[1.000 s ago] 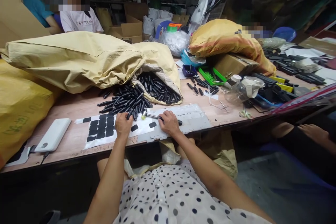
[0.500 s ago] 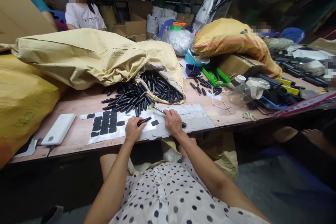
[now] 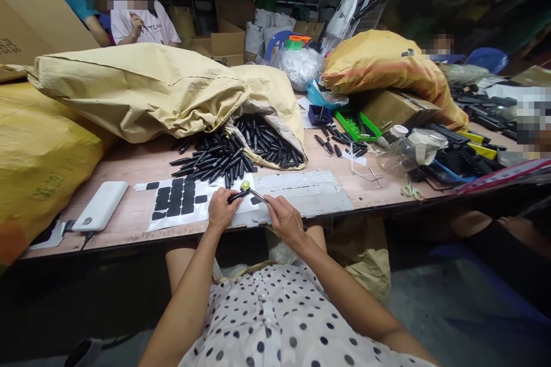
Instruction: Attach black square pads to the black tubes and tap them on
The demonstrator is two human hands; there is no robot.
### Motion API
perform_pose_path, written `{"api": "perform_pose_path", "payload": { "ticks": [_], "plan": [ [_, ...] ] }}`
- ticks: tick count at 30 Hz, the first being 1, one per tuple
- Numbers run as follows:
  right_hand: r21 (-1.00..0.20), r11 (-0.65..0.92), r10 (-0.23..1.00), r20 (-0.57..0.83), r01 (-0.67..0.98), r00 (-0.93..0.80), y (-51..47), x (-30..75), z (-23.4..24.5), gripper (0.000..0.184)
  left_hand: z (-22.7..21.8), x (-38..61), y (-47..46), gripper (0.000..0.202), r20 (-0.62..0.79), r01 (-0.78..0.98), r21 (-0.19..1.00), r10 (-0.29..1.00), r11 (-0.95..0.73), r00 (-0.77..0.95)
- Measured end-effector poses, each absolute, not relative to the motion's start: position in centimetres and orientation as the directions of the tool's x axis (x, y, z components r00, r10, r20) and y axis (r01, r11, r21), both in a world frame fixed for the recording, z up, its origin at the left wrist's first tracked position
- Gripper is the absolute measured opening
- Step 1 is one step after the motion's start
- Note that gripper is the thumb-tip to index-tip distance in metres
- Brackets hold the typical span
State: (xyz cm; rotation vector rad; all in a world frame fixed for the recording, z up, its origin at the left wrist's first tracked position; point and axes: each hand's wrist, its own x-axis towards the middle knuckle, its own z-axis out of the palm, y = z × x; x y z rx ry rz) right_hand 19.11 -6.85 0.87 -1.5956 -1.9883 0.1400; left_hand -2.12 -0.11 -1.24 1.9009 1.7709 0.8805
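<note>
My left hand is closed on a black tapered piece, shaped like a small handle, just above the table's front edge. My right hand grips a small mallet with a metal shaft. Its round yellow-green head meets or overlaps the tip of the black piece; actual contact I cannot tell. Under and beside my left hand lies a white sheet bearing rows of black squares. Behind it spreads a heap of similar black pieces, spilling from an open paper sack.
A grey board lies right of the sheet, a white power bank left of it. Further right are a green tray, a clear plastic jug and scissors. A person in a white shirt sits opposite.
The mallet's head has come down toward me onto the tip of the black piece. My right hand has moved slightly right and down. The person opposite has raised a hand.
</note>
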Motion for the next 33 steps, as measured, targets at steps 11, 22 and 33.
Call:
{"api": "perform_pose_path", "payload": {
  "ticks": [11,22,33],
  "plan": [
    [-0.375,0.325,0.919,0.343,0.868,-0.195,-6.9,18.2,1.5,0.038,-0.5,-1.8,-0.2,0.004,0.120,0.740,0.669,0.993,-0.075,-0.008],
    [-0.334,0.250,0.927,0.354,0.909,-0.125,-3.1,19.1,0.6,0.032,-0.8,-1.6,-0.3,0.013,0.160,0.752,0.650,0.987,-0.108,0.003],
    [-0.190,0.232,0.920,0.362,0.954,-0.151,-0.7,19.8,-1.1,0.025,-0.6,-2.0,-0.5,0.011,0.143,0.732,0.669,0.989,-0.129,0.044]
  ]
}}
